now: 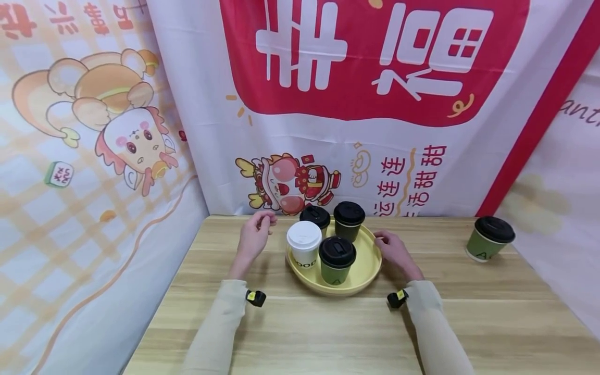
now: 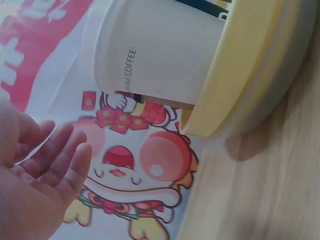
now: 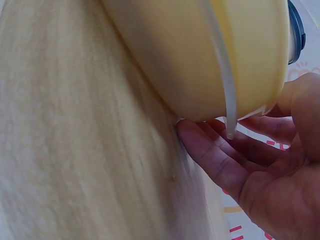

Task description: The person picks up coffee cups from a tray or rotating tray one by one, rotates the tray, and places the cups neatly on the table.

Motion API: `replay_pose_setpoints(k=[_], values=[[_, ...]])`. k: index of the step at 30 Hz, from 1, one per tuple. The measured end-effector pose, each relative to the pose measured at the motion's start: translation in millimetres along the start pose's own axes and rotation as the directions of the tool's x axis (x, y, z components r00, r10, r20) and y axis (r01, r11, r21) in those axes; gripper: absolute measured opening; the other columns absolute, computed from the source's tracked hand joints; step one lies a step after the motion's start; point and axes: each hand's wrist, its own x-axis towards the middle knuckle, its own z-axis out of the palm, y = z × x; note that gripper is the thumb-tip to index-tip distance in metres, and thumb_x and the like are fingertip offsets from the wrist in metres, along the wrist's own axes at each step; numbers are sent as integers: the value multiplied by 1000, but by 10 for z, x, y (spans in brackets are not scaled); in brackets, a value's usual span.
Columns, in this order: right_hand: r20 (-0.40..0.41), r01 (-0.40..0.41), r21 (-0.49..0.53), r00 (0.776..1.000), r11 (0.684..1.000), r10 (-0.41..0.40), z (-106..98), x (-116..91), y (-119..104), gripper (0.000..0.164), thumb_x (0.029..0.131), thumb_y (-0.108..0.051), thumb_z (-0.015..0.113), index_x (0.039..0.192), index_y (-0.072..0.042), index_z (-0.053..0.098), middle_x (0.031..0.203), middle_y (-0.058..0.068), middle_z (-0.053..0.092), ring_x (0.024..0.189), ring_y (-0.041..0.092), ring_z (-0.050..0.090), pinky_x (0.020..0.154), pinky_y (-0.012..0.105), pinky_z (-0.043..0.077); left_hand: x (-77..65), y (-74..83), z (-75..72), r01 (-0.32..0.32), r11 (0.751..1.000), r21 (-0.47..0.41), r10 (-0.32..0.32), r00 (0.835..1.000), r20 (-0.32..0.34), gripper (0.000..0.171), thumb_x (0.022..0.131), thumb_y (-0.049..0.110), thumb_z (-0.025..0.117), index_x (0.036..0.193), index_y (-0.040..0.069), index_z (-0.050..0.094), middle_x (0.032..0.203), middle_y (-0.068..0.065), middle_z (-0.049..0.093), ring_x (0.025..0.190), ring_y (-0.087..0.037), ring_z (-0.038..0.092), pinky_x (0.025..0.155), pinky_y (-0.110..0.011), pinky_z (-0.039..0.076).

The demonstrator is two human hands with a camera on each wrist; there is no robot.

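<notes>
A round yellow tray (image 1: 372, 263) on the wooden table carries several lidded paper coffee cups. The white-lidded cup (image 1: 304, 242) stands at its left, a green cup (image 1: 335, 273) with a black lid at the front. Behind them are two more black-lidded cups, the back left cup (image 1: 315, 214) partly hidden. My right hand (image 1: 396, 251) grips the tray's right side, thumb at the rim and fingers (image 3: 210, 150) against the outer wall low down. Left of the tray, my left hand (image 1: 255, 234) is apart from it, holding nothing, its fingers (image 2: 75, 165) loosely bent.
Another green cup (image 1: 487, 242) with a black lid stands on the table (image 1: 328, 333) at the far right. A printed red and white cloth (image 1: 206, 104) hangs right behind the table, and a checked cloth (image 1: 117, 224) hangs along the left side.
</notes>
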Motion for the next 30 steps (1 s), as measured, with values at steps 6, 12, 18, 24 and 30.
replay_pose_setpoints(k=[6, 12, 18, 24, 30], values=[[14, -10, -20, 1000, 1000, 10, 1, -9, 12, 33, 96, -20, 46, 121, -2, 55, 102, 21, 61, 66, 20, 56, 56, 30, 48, -139, 229, -45, -140, 986, 90, 138, 990, 28, 19, 96, 16, 47, 106, 14, 63, 93, -3, 66, 83, -19, 63, 66, -28, 55], [45, -16, -12, 999, 1000, 17, -13, -3, 3, 35, 96, -22, 46, 123, -1, 54, 107, 22, 60, 74, 21, 59, 58, 31, 51, -310, 439, -49, -282, 953, 111, 270, 957, 110, 19, 95, 12, 48, 106, 12, 64, 90, -3, 67, 80, -19, 64, 64, -23, 54], [56, -31, 2, 998, 1000, 31, -46, 10, 17, 36, 97, -22, 46, 124, 0, 52, 107, 23, 59, 80, 21, 59, 60, 30, 53, -407, 542, -6, -392, 916, 88, 375, 912, 164, 19, 94, 8, 49, 106, 7, 64, 88, -5, 69, 78, -15, 65, 63, -22, 53], [86, -56, 40, 995, 998, 52, -57, 4, 8, 36, 97, -22, 46, 125, 0, 52, 106, 23, 59, 75, 21, 60, 59, 33, 54, -546, 526, 88, -414, 906, 88, 370, 876, 311, 18, 93, 6, 51, 105, 3, 64, 87, -3, 68, 75, -12, 64, 63, -21, 53], [82, -33, 37, 996, 999, 30, -65, -8, 5, 36, 96, -22, 46, 124, 1, 52, 108, 24, 59, 72, 21, 60, 59, 34, 53, -665, 460, 165, -376, 917, 132, 294, 861, 414, 18, 92, 6, 52, 104, 4, 65, 87, -3, 68, 76, -17, 64, 62, -20, 52]])
